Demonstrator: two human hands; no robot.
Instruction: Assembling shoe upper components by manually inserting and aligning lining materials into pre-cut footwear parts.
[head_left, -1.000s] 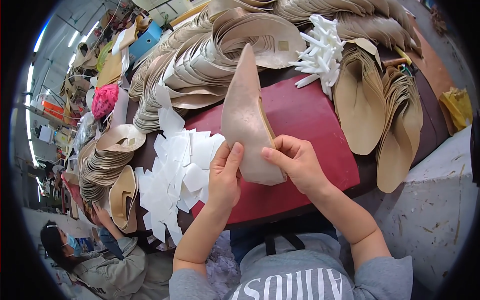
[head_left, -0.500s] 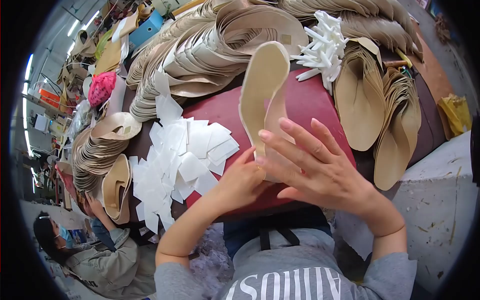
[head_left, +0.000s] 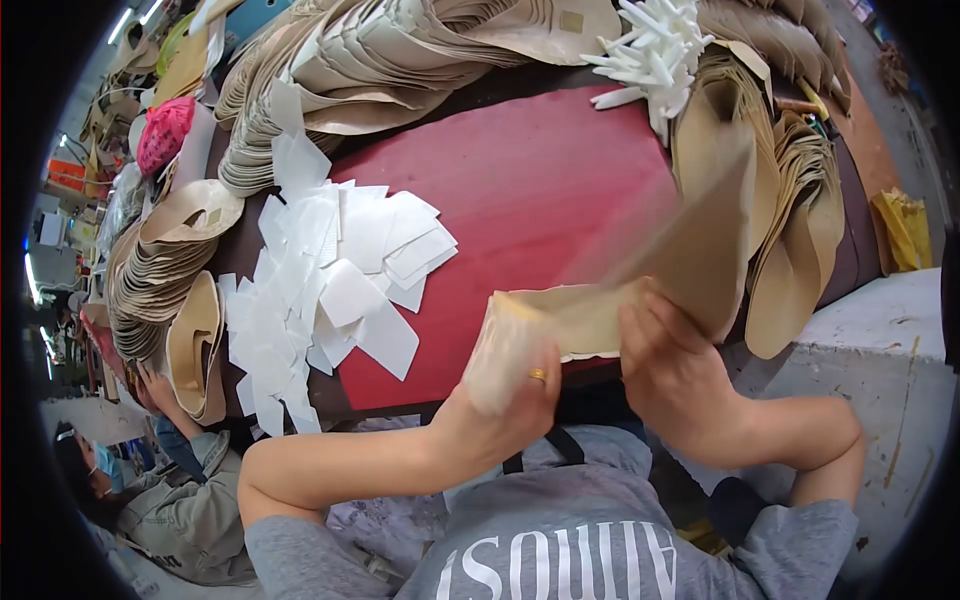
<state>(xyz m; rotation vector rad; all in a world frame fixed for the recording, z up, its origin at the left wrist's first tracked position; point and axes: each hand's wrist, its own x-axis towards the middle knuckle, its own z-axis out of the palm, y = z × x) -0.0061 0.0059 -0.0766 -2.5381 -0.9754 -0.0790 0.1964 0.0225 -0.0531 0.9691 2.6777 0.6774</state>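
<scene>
A tan insole [head_left: 715, 240] stretches sideways in front of me, bent and partly smeared by motion. My right hand [head_left: 675, 365] grips it near the middle, where the wide part rises up and to the right. At its left end my left hand [head_left: 510, 400], with a ring on one finger, is closed round it. A blurred whitish patch by those fingers cannot be made out clearly. Beneath lies a dark red mat [head_left: 520, 190]. White cut pieces [head_left: 350, 270] are heaped on the mat's left side, apart from both hands.
Long stacks of insoles [head_left: 370, 80] line the far side, with another stack [head_left: 165, 260] at left. White sticks [head_left: 655, 60] are piled at the far right beside upright insole bundles [head_left: 800, 230]. A co-worker [head_left: 180, 490] sits at the lower left. A white block [head_left: 860, 390] stands at right.
The insole has swung from upright to sideways and bent. My right hand, spread open before, has closed on it. My left hand has turned with its end, and the view has shifted.
</scene>
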